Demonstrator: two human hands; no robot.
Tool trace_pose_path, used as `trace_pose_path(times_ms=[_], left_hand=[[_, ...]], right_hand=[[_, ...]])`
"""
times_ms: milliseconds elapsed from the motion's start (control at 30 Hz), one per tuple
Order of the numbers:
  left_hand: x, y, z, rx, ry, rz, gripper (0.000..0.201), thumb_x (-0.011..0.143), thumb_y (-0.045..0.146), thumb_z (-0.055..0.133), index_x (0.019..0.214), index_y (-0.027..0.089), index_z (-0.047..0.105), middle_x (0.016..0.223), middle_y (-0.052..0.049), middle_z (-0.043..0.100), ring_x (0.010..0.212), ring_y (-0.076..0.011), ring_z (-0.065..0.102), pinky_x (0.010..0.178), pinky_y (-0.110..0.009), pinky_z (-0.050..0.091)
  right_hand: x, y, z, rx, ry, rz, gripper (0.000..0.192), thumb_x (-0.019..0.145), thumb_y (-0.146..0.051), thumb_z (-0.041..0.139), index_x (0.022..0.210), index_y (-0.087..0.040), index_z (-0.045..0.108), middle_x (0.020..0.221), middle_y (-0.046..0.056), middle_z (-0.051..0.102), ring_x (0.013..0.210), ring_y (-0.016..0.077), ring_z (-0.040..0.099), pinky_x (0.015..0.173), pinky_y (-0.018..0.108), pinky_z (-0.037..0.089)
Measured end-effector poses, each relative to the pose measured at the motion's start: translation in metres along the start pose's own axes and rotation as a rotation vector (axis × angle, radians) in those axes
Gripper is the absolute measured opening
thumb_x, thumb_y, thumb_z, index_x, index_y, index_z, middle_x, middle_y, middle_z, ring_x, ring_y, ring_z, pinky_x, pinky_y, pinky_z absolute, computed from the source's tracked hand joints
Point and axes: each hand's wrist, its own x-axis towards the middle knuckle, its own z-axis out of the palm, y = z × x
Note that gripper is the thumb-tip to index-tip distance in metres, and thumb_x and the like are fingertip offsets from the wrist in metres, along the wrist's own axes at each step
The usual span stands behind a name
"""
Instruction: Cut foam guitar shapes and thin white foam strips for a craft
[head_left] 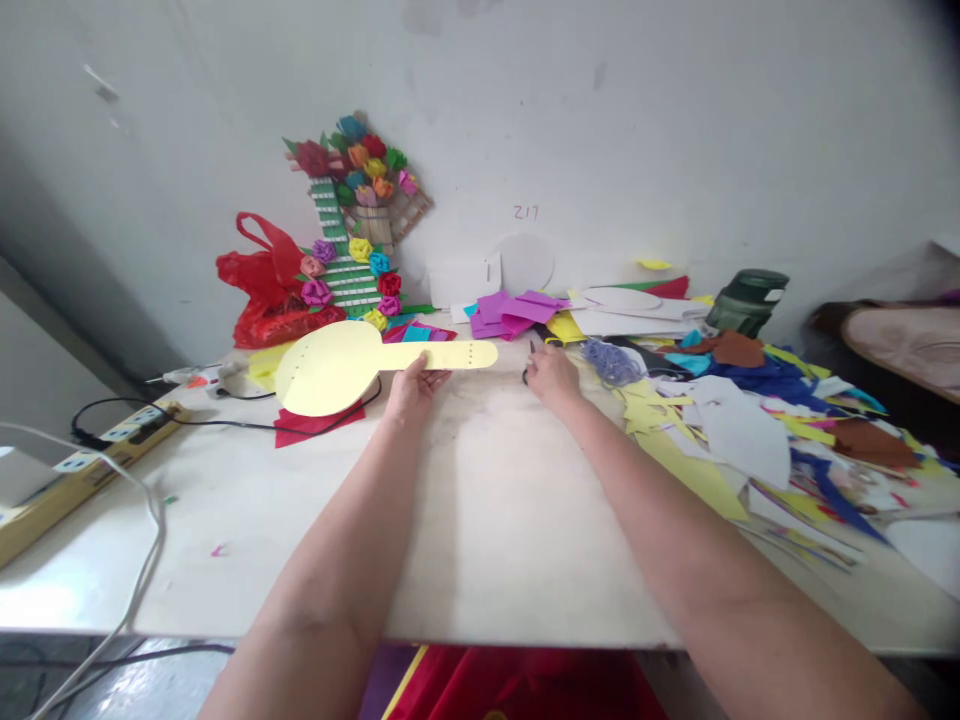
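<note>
A pale yellow paper cutout [330,365] has a round body, a long neck and small dots or holes near both ends. My left hand [415,385] grips its neck, thumb on top and fingers beneath, and keeps it a little above the table. To the right, my right hand [553,377] is closed around small dark scissors [526,377], with a loop and a pointed tip showing past the fingers. Just beyond that hand are purple paper pieces [517,313], and a bundle of grey-violet cord [611,362] is at its right.
Paper scraps [742,430] spread over the right side of the table, in front of a dark green bottle [748,302]. A paper-flower decoration [345,240] and a red plastic bag [270,280] stand by the wall. Left are a glue gun [196,375], a power strip [112,455] and cables.
</note>
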Motion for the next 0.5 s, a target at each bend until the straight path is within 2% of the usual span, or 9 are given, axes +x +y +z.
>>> trace_pose_path(times_ms=[100, 200, 233, 300, 500], left_hand=[[0.001, 0.001, 0.001, -0.02, 0.01, 0.009, 0.013, 0.08, 0.015, 0.05, 0.089, 0.01, 0.058, 0.066, -0.007, 0.068, 0.062, -0.0174, 0.066, 0.075, -0.032, 0.052], [0.001, 0.002, 0.0, -0.045, -0.001, 0.039, 0.012, 0.079, 0.015, 0.051, 0.088, 0.011, 0.057, 0.068, -0.007, 0.068, 0.065, -0.0173, 0.066, 0.073, -0.031, 0.053], [0.001, 0.001, 0.0, -0.05, -0.009, 0.048, 0.012, 0.079, 0.014, 0.051, 0.088, 0.011, 0.057, 0.069, -0.006, 0.068, 0.065, -0.0172, 0.066, 0.072, -0.031, 0.053], [0.001, 0.0, -0.001, -0.049, -0.029, 0.05, 0.011, 0.078, 0.015, 0.053, 0.088, 0.012, 0.058, 0.07, -0.006, 0.068, 0.065, -0.0173, 0.066, 0.072, -0.031, 0.053], [-0.002, -0.004, 0.003, -0.01, -0.068, -0.021, 0.011, 0.078, 0.016, 0.054, 0.086, 0.011, 0.059, 0.071, -0.007, 0.068, 0.063, -0.0176, 0.066, 0.072, -0.032, 0.053]], right_hand=[[-0.017, -0.039, 0.008, 0.028, -0.147, -0.351, 0.041, 0.088, -0.03, 0.034, 0.119, -0.014, 0.055, 0.133, 0.01, 0.045, 0.123, 0.0216, 0.038, 0.104, 0.036, 0.027], [-0.037, -0.074, 0.017, 0.055, -0.447, -0.567, 0.054, 0.089, -0.045, 0.025, 0.134, -0.017, 0.037, 0.143, 0.009, 0.03, 0.134, 0.0221, 0.02, 0.109, 0.045, 0.012], [-0.043, -0.081, 0.02, 0.076, -0.495, -0.621, 0.058, 0.088, -0.049, 0.025, 0.137, -0.018, 0.031, 0.145, 0.007, 0.026, 0.135, 0.0218, 0.017, 0.109, 0.046, 0.009], [-0.048, -0.085, 0.024, 0.09, -0.515, -0.611, 0.06, 0.088, -0.05, 0.022, 0.14, -0.019, 0.025, 0.147, 0.006, 0.021, 0.136, 0.0215, 0.013, 0.108, 0.048, 0.005], [-0.046, -0.063, 0.024, 0.043, -0.485, -0.349, 0.067, 0.086, -0.053, 0.019, 0.14, -0.012, 0.024, 0.148, 0.007, 0.016, 0.136, 0.0204, 0.012, 0.109, 0.043, 0.009]])
